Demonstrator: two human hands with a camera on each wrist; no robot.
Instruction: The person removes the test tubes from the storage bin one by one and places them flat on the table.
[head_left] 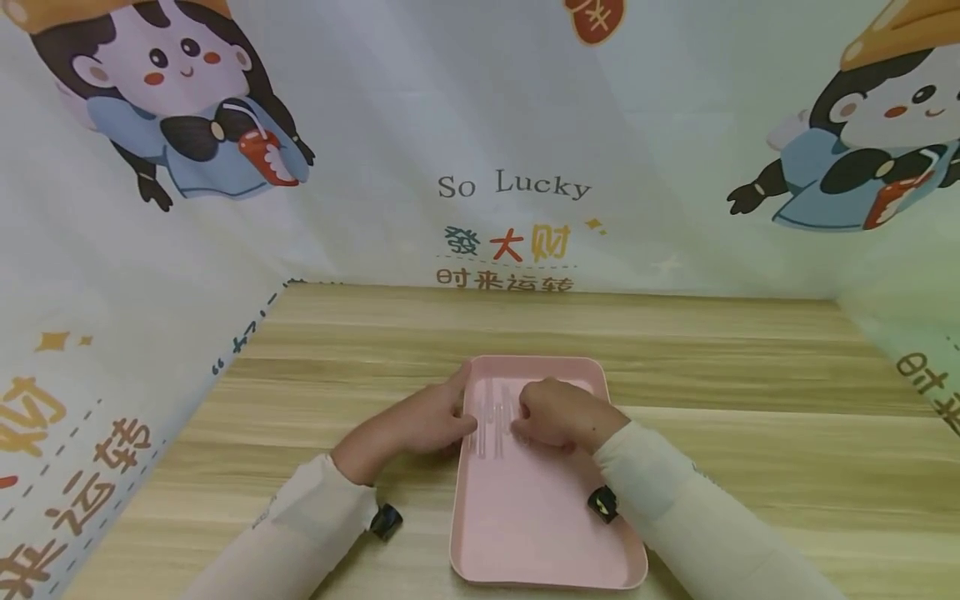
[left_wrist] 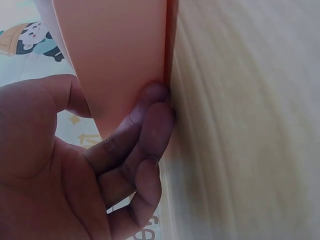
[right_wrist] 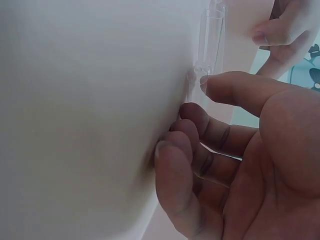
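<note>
A pink tray (head_left: 551, 508) lies lengthwise on the table. My left hand (head_left: 423, 421) grips its left side, thumb over the rim; in the left wrist view the curled fingers (left_wrist: 150, 132) press the outer wall low down, close to the tabletop. Several clear tubes (head_left: 491, 429) lie side by side in the tray's left part. Inside the tray, my right hand (head_left: 566, 412) is bent down with curled fingers. Its thumb and index finger pinch the end of a clear tube (right_wrist: 212, 37) in the right wrist view, the other fingertips close against the tray floor.
The tray stands on a wood-grain table (head_left: 360, 367). A printed cloth (head_left: 375, 108) with cartoon figures and lettering hangs behind and along both sides. Each cream sleeve carries a small black camera (head_left: 386, 522) at the wrist.
</note>
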